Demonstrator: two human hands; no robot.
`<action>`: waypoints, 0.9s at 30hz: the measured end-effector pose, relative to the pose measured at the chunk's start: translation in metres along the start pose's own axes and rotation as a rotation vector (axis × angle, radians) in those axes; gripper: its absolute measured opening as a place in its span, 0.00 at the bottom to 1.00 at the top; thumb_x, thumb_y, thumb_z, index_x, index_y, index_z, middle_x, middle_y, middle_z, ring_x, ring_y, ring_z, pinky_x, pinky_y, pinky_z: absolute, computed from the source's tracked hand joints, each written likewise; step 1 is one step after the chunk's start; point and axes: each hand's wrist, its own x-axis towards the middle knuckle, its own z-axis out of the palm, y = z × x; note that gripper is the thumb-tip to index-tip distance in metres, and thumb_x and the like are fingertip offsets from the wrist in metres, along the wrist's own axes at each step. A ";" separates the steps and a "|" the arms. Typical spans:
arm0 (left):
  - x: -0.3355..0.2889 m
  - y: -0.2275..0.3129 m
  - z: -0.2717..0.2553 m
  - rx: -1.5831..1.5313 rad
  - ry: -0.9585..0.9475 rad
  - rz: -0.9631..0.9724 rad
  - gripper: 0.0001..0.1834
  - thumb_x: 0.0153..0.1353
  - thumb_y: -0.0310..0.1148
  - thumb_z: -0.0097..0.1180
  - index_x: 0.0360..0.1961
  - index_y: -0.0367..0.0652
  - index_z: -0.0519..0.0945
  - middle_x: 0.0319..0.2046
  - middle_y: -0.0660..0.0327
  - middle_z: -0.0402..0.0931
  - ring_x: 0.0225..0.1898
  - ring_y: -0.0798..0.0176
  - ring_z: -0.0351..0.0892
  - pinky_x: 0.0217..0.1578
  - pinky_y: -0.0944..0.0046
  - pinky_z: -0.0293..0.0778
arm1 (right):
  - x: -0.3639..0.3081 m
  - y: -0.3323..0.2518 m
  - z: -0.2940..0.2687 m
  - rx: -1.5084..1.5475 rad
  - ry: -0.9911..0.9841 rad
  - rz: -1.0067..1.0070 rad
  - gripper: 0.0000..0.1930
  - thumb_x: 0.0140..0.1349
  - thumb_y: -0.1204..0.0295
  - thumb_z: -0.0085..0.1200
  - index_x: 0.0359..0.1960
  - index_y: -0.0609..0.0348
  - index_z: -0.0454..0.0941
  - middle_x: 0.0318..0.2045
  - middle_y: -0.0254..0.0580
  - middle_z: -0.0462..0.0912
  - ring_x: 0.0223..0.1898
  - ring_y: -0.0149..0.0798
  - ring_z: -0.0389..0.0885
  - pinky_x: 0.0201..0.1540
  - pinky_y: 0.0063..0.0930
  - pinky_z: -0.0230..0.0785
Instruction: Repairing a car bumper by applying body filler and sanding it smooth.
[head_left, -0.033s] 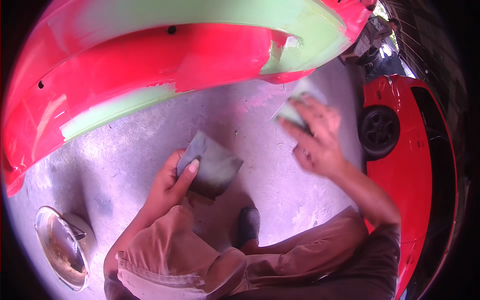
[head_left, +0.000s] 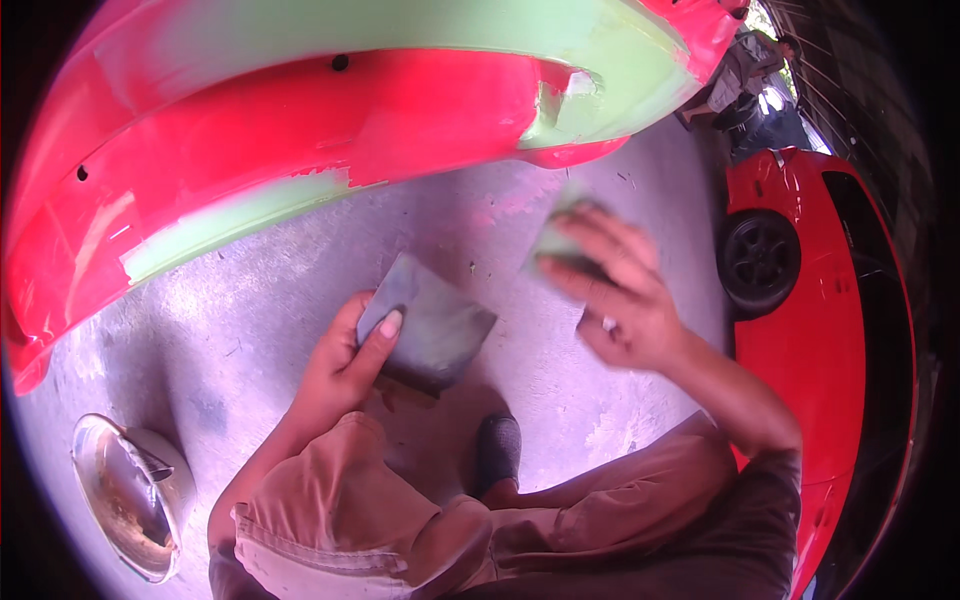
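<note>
My left hand (head_left: 362,350) grips a flat, roughly square grey sheet (head_left: 440,325) by its left edge, thumb on top. Paler smears cross the sheet's face. A brownish strip shows below its lower edge. To the right, my right hand (head_left: 625,295) is raised over the floor, apart from the sheet. Its fingers are closed on a thin pale green piece (head_left: 550,240), too blurred by motion for its kind to show. Beyond both hands stretches a red car bumper (head_left: 420,105) with pale green patches; neither hand touches it.
A bucket (head_left: 185,470) with murky liquid stands at the lower left on the concrete floor (head_left: 270,300). At the right is a red car (head_left: 800,380) with a black wheel (head_left: 758,262). Another person (head_left: 745,75) is at the far upper right. My shoe (head_left: 498,445) rests below the sheet.
My right hand has moved a little to the left and down with the pale green piece. The grey sheet has shifted slightly up and right in my left hand.
</note>
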 end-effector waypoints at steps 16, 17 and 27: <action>0.004 0.036 0.017 -0.188 0.018 0.207 0.21 0.82 0.39 0.47 0.68 0.40 0.66 0.36 0.58 0.78 0.20 0.67 0.78 0.17 0.67 0.73 | 0.010 -0.021 0.024 0.803 0.048 0.499 0.32 0.56 0.86 0.46 0.65 0.59 0.81 0.63 0.49 0.84 0.68 0.46 0.77 0.70 0.37 0.67; 0.005 0.040 0.015 -0.169 0.025 0.245 0.20 0.82 0.39 0.47 0.67 0.40 0.67 0.36 0.58 0.78 0.21 0.67 0.78 0.19 0.67 0.75 | 0.007 -0.018 0.019 0.804 0.051 0.495 0.32 0.56 0.86 0.46 0.65 0.59 0.81 0.63 0.49 0.84 0.68 0.46 0.77 0.70 0.37 0.67; 0.010 0.031 0.003 0.652 0.201 0.567 0.20 0.78 0.35 0.53 0.64 0.38 0.70 0.46 0.47 0.82 0.38 0.48 0.87 0.35 0.54 0.82 | 0.018 -0.035 -0.009 2.000 0.085 0.887 0.34 0.69 0.55 0.41 0.74 0.57 0.63 0.65 0.51 0.78 0.60 0.55 0.82 0.54 0.57 0.78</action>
